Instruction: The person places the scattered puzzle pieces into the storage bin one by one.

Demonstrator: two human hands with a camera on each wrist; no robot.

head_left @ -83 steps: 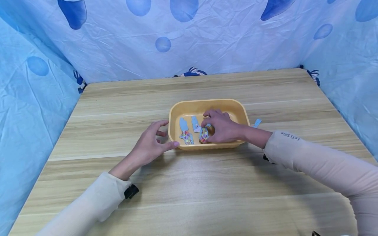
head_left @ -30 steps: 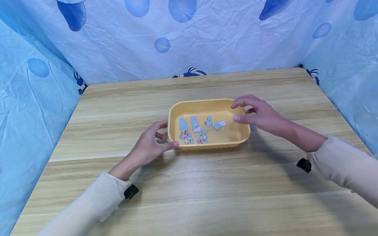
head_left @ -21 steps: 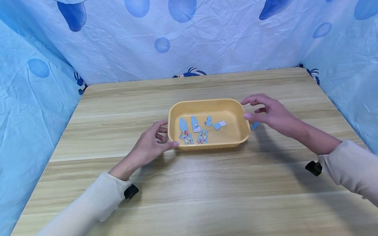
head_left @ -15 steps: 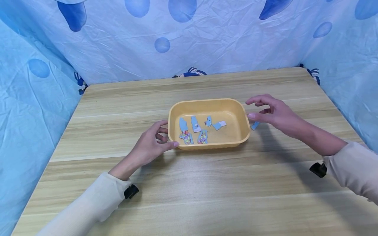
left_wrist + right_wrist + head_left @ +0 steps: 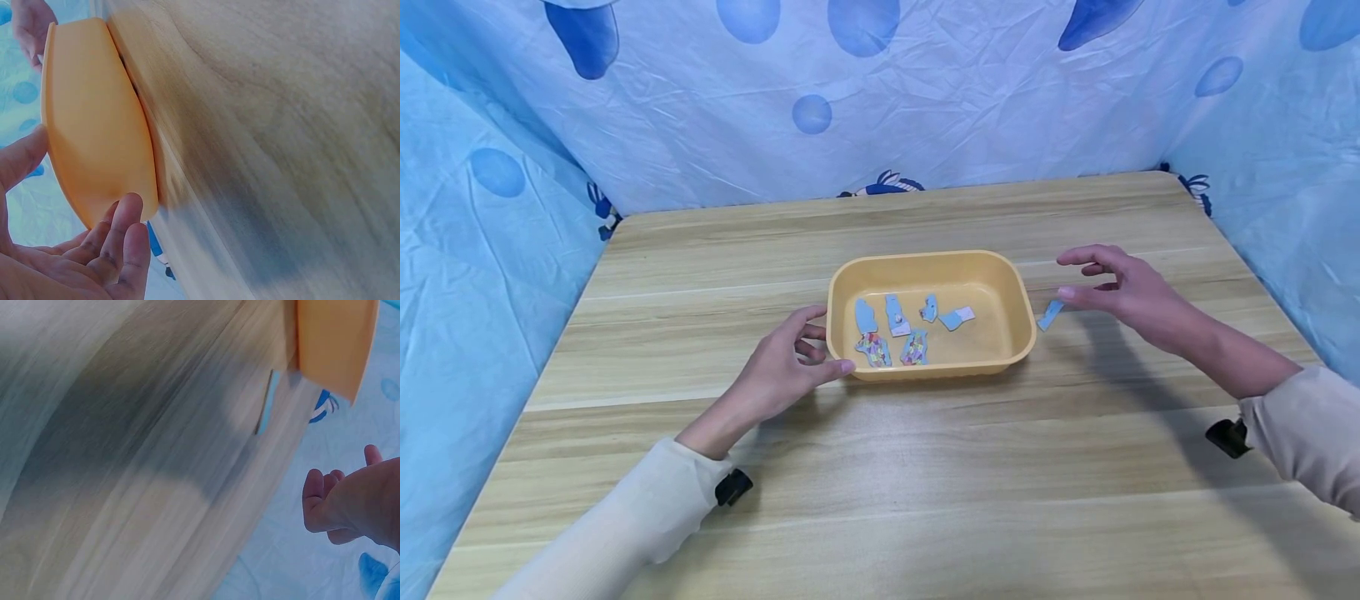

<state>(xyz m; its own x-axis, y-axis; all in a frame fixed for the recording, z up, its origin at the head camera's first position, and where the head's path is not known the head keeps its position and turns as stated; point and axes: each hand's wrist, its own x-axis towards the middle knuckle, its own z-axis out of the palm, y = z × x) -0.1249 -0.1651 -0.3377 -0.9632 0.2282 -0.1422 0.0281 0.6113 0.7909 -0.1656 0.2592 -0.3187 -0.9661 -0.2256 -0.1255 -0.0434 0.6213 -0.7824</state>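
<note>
A shallow yellow plastic tray [image 5: 1000, 312] sits on the table. My left hand [image 5: 786, 367] holds its left end: the thumb is on the near rim and the fingers bend along the outer wall, as the left wrist view also shows. Inside lie several flat, jigsaw-like pieces, among them a plain blue piece [image 5: 865, 317] and a multicoloured piece [image 5: 914, 348]. Right of the tray, a narrow blue piece [image 5: 1050, 315] lies on the table. My right hand [image 5: 1127, 292] hovers just beyond it with loosely bent fingers, thumb and index apart, holding nothing.
The wooden table [image 5: 880, 483] spreads around the tray. Blue patterned cloth [image 5: 985, 108] hangs behind it and at both sides. A dark wrist device [image 5: 1228, 437] shows below the right sleeve.
My right hand has lifted out of the tray and moved right, past its rim, uncovering several pieces inside and the narrow piece on the table. My left hand and the tray have stayed put.
</note>
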